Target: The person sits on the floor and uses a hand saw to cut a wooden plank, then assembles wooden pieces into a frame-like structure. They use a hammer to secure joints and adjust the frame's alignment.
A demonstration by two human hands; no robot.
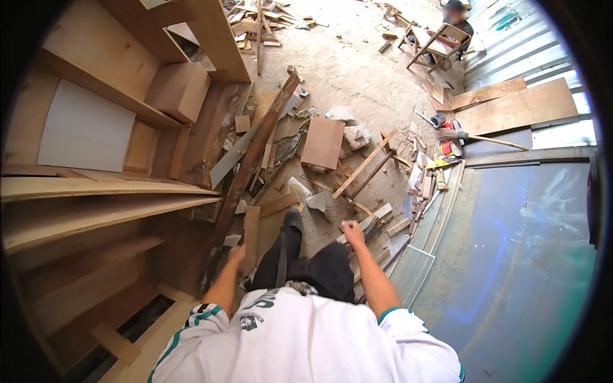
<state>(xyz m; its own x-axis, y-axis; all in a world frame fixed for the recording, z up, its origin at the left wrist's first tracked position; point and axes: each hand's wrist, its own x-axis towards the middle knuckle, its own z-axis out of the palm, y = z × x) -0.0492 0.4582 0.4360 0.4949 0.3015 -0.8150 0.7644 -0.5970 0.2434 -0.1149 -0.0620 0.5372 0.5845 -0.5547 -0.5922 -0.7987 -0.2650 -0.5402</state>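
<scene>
My right hand (pixel 351 232) hangs in front of my right thigh with its fingers curled in. What it holds, if anything, is too small to make out; pale wood offcuts (pixel 377 220) lie on the floor just beyond it. Low at my left side is my left hand (pixel 237 254), close to an upright-looking flat board (pixel 251 233). Its fingers are mostly hidden, so I cannot tell whether it touches that board. One dark shoe (pixel 292 220) is forward on the littered floor, among wood scraps and a grey-white broken chunk (pixel 317 201).
Large wooden cabinets (pixel 96 217) line the left. A long dark beam (pixel 255 153) slants beside them. Ahead sits a brown wooden box (pixel 322 143) among scraps. To the right are a broom (pixel 491 140), plywood sheets (pixel 517 108) and a blue-grey panel (pixel 511 255). Far right, a person (pixel 458 25) is by a chair (pixel 438 46).
</scene>
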